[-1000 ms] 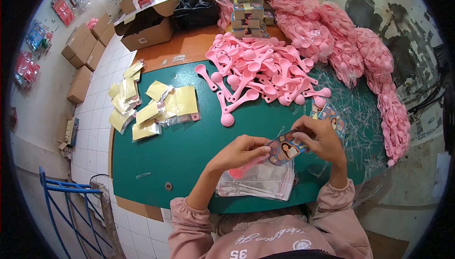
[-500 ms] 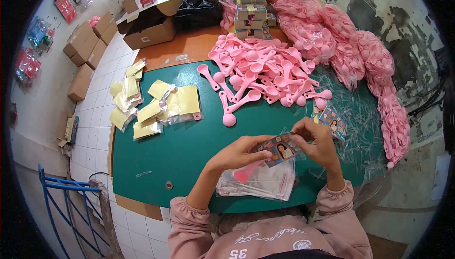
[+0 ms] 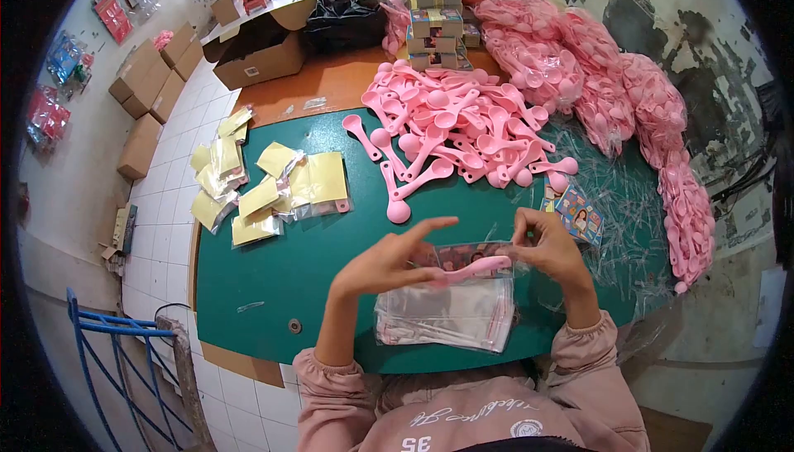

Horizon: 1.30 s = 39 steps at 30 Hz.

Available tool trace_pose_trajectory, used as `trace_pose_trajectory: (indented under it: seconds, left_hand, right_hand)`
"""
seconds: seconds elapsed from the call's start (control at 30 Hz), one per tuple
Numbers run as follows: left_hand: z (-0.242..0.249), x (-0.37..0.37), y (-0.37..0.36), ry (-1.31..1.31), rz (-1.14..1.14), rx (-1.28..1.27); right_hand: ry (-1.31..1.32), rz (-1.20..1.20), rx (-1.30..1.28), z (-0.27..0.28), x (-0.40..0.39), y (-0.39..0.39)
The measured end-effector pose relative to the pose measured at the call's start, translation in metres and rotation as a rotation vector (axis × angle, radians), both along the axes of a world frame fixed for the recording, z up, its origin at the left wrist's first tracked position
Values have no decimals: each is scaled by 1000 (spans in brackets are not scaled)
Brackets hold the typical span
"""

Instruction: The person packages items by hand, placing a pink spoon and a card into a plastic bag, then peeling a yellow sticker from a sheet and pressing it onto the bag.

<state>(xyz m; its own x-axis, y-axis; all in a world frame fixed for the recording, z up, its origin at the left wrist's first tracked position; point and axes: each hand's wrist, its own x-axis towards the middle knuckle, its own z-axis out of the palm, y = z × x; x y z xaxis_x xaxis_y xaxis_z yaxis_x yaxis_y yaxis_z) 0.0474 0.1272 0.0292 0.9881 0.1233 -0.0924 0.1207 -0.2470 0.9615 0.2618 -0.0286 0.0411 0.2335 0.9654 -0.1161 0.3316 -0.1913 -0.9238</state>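
Note:
In front of me, my left hand (image 3: pixel 382 263) grips one end of a pink measuring spoon (image 3: pixel 480 267) between thumb and fingers, its index finger stretched out. My right hand (image 3: pixel 547 245) pinches the right end of a printed card (image 3: pixel 467 250), which seems to have clear plastic around it. The spoon lies across the near side of the card, its handle pointing right. Below both hands rests a stack of clear plastic bags (image 3: pixel 447 315). More printed cards (image 3: pixel 579 214) lie just beyond my right hand.
A heap of pink spoons (image 3: pixel 463 121) covers the far side of the green table (image 3: pixel 289 286). Filled bags with yellow backs (image 3: pixel 318 177) lie at left. Plastic scraps (image 3: pixel 628 220) litter the right side, beside bulging spoon sacks (image 3: pixel 600 96). Card bundles (image 3: pixel 435 26) stand behind.
The card has tipped from facing up to a narrow, steep view. The spoon has swung up from below the card to lie across it. My left index finger has lifted away.

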Motion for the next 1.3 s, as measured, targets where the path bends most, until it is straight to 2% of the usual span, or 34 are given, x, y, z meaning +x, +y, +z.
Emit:
trace_pose_trajectory:
  seconds: [0.03,0.1,0.13,0.2,0.27,0.4,0.43,0.47,0.5,0.53,0.57,0.6,0.63,0.7,0.73,0.77,0.8,0.83,0.87,0.9,0.93,0.97,1.0,1.03,1.1,1.17,1.23,1.27,1.3]
  left_hand:
    - [-2,-3,4,-35,42,-101]
    - [-1,-6,6,-32,42,-134]
    - [-1,-6,6,-8,68,-142]
    - [0,-6,4,18,94,-153]
    - [4,-4,2,18,79,-59]
    - [8,-1,-4,88,51,-60]
    - [-6,-2,-8,-72,229,103]
    - [-16,-2,-14,-235,405,265]
    - [-20,-3,-24,-234,397,262]
    - [-24,-5,-35,-171,550,73]
    - [-28,-6,-46,-105,703,-117]
    - [-21,-8,-58,-99,560,-450]
    - [-25,-10,-74,-154,508,-840]
    - [-41,-12,-92,-169,568,-1064]
    - [-47,-15,-93,-166,576,-1071]
    - [-52,-19,-92,-89,541,-881]
    - [-55,-22,-94,-13,501,-691]
    - [-55,-22,-95,-10,506,-696]
    - [-54,-20,-96,-89,500,-828]
    - [-51,-17,-97,-169,489,-957]
    - [-38,-16,-99,-160,519,-1048]
    - [-35,-17,-100,-157,516,-1049]
    - [-34,-19,-102,-67,510,-980]
    - [-32,-22,-104,21,506,-912]
    - [-32,-26,-108,16,523,-923]
    - [-36,-29,-109,3,527,-838]
    - [-36,-30,-113,17,533,-793]
    - [-36,-30,-114,28,539,-747]
    - [-36,-30,-115,27,544,-748]
  right_hand:
    - [1,0,1,0,-1,2]
    - [239,98,74,1,-4,6]
    - [239,101,74,0,-3,6]
    - [437,30,-116,-1,-3,3]
    - [388,53,-68,-8,-3,3]
    - [336,63,21,-11,-7,6]
    - [335,60,25,-8,-10,7]
    - [224,-41,60,-3,-13,7]
    - [115,-144,90,2,-17,6]
    - [118,-151,87,7,-22,4]
    - [30,-27,130,13,-26,3]
    - [-59,102,171,17,-29,3]
    - [-56,106,167,17,-29,0]
    - [-64,621,213,17,-28,-7]
    - [-124,744,223,20,-27,-6]
    - [-117,749,217,14,-29,-5]
    - [-130,495,178,5,-32,-3]
    - [-145,240,140,-1,-36,0]
    - [-168,96,87,-3,-42,2]
    - [-167,94,86,-8,-41,4]
    - [66,96,-36,-16,-39,8]
    - [300,96,-156,-24,-38,11]
    - [414,41,-78,-32,-36,13]
    - [415,41,-80,-35,-34,15]
    - [305,-42,44,-38,-30,18]
    - [302,-73,93,-38,-33,18]
    - [-194,-130,162,-32,-37,15]
    - [-194,-126,161,-28,-40,13]
    - [-401,-97,234,-23,-45,9]
